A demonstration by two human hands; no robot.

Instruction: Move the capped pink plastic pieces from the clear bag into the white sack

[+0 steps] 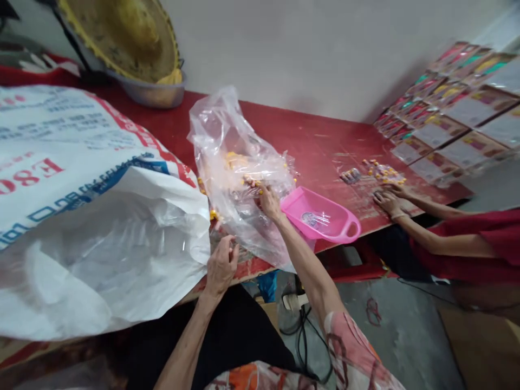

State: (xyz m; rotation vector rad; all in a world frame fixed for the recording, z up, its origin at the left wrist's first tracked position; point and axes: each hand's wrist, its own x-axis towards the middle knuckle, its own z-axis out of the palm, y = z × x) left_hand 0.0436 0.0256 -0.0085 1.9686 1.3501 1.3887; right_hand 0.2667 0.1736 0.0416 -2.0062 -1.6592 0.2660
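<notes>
A clear plastic bag (239,130) lies crumpled on the red table, with many small yellow-tipped pieces (251,183) in and around it. My right hand (270,201) is at the bag, its fingers bent closed around some of these pieces; the fingertips are partly hidden. Close to its wrist sits a pink scoop-shaped basket (320,216) with a few small clear things at the bottom. By the table's front edge is my left hand (221,265), fingers loosely bent and apart, with nothing visible in it. It is beside the mouth of a large white woven sack (162,233).
A straw hat (122,32) rests over a plastic basin (156,95) at the back left. At right, a co-worker's hands (390,200) are by a small pile of pieces (384,172). Packed boxes (442,130) are stacked against the wall. Cables (303,336) hang below the table.
</notes>
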